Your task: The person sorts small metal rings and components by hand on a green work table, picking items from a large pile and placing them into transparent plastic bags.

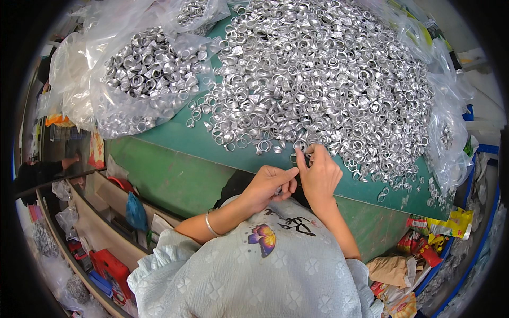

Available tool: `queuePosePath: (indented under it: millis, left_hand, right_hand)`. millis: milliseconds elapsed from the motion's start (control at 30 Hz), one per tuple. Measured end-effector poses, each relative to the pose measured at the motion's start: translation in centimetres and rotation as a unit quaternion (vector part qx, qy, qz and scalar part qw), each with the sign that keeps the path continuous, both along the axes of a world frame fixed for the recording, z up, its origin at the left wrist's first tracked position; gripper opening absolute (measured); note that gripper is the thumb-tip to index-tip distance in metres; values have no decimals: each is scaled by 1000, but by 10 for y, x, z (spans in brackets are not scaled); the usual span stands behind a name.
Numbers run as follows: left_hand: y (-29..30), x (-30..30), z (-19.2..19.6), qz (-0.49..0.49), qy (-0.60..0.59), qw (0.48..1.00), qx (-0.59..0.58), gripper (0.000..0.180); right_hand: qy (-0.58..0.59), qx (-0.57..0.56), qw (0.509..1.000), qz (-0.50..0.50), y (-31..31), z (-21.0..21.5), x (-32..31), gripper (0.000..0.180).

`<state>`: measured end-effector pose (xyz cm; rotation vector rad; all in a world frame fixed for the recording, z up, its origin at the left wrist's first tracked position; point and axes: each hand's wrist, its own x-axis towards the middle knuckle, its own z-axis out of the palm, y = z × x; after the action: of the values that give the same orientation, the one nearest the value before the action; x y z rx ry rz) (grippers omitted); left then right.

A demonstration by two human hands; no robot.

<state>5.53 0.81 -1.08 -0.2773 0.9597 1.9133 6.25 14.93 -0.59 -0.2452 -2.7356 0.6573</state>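
Observation:
A large heap of silver-coloured metal rings (328, 79) covers much of the green tabletop (175, 130) in front of me. At the heap's near edge, my right hand (322, 174) has its thumb and fingers closed in a pinch on a small ring, mostly hidden by the fingers. My left hand (266, 186) is just left of it, close to the table's front edge, with its fingers curled. A bit of silvery metal shows between those fingers, and its thumb tip points toward the right hand. A single ring (293, 158) appears beside the right thumb.
Clear plastic bags hold more rings (154, 66) at the far left. Another plastic bag (445, 106) lies along the table's right side. At lower left are drawers (95, 212) with a blue bag (136, 211). Coloured packets (450, 225) sit at lower right.

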Motion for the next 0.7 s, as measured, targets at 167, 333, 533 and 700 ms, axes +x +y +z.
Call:
queuePosePath:
  millis: [167,333,533,700]
  left_hand:
    - [-1,-2,1,18,30,999,-27,21]
    - [4,0,-5,60,97,992,-48,21]
    - [10,-7,3,49,141,988,-40,30]
    - [18,-4,13,70,195,975,-79,32]
  right_hand:
    - [26,-20,999,2,8,-3,5,16]
    - [71,-128,989,6,15,-14,9,15]
    - [91,-304,948,16,19,-12,17,14]
    - [116,-341,931,50,18,-4,24,14]
